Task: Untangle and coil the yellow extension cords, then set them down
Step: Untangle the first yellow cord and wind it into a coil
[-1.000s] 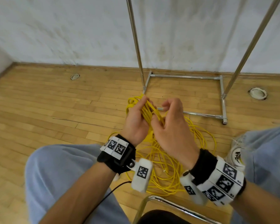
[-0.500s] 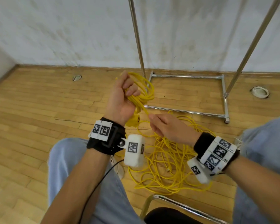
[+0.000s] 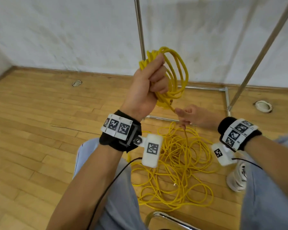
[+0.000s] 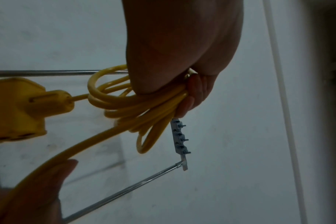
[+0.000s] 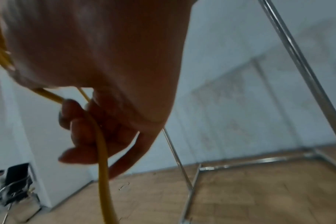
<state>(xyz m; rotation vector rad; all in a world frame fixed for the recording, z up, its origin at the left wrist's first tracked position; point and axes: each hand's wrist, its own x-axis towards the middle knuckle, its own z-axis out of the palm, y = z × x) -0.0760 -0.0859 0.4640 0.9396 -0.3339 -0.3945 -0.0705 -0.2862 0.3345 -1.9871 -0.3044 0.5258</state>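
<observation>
One coil of yellow cord (image 3: 171, 75) is clenched in the left hand (image 3: 146, 87) at frame centre; one trailing strand (image 3: 186, 138) is pinched by the right hand (image 3: 194, 116); one tangle (image 3: 176, 171) is seen on the floor (image 3: 40, 130).

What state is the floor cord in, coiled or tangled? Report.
Tangled: the floor cord sprawls in loose crossing loops; only the bundle gripped by the left hand is coiled.

Bare indoor rm, wood plank floor (image 3: 40, 123), scuffed white wall (image 3: 65, 30), metal garment rack (image 3: 226, 97)

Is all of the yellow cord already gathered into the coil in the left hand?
No: the left hand grips only a small coil, while a large loose tangle of cord lies on the floor.
</observation>
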